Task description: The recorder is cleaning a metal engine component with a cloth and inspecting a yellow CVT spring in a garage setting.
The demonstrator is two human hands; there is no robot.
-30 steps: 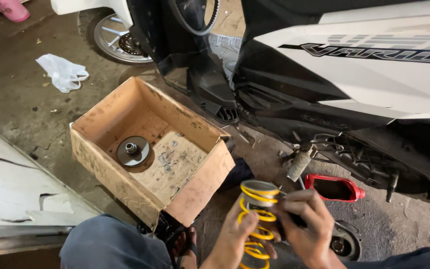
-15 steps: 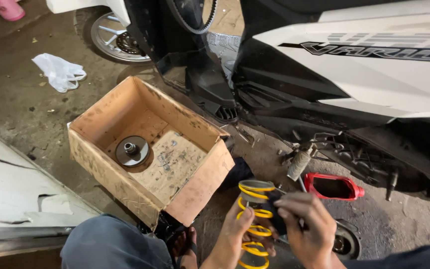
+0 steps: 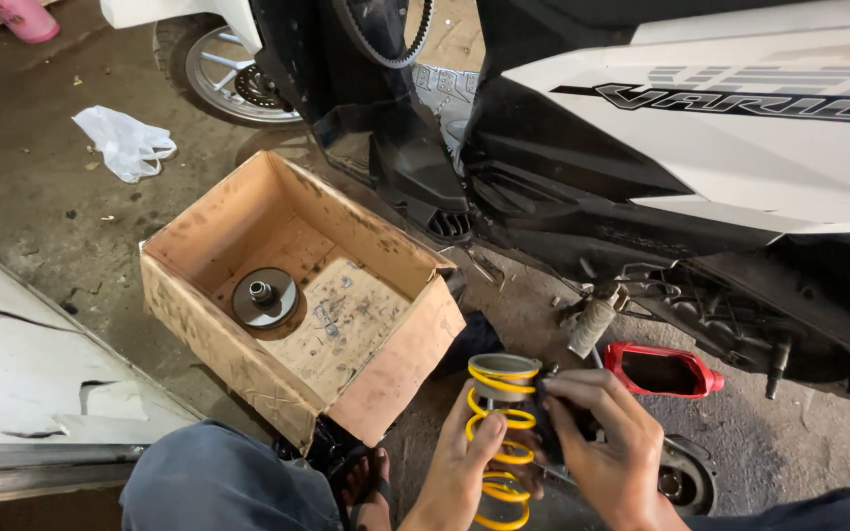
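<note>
Yellow spring (image 3: pixel 500 433) upright at bottom centre, grey metal cap on its top end; lower coils run out of frame. Left hand (image 3: pixel 464 462) wrapped around the coils from the left, thumb across the front, closed on the spring. Right hand (image 3: pixel 602 447) closed just right of the spring, fingertips pinched at a small dark part near the top coils; what exactly it pinches, cannot tell.

Behind the right hand: red tray (image 3: pixel 663 372) on the floor, open side up; a round metal disc (image 3: pixel 686 477) partly hidden under the wrist.

Left of the spring: open cardboard box (image 3: pixel 386 379), stained inside; a grey pulley (image 3: pixel 265 297) lies flat in its far corner. Dark sandal and foot just below the box; blue trouser knee (image 3: pixel 228 482) at bottom left.

Above: white and black scooter (image 3: pixel 740 138) on its stand, side cover off, drive belt (image 3: pixel 386 39) hanging at top; a short grey stub (image 3: pixel 592 324) sticks down beneath the body. Spoked wheel (image 3: pixel 238 79) top left; crumpled white bag (image 3: pixel 125 143) on the concrete; pale panel (image 3: pixel 41 393) along the left edge.
</note>
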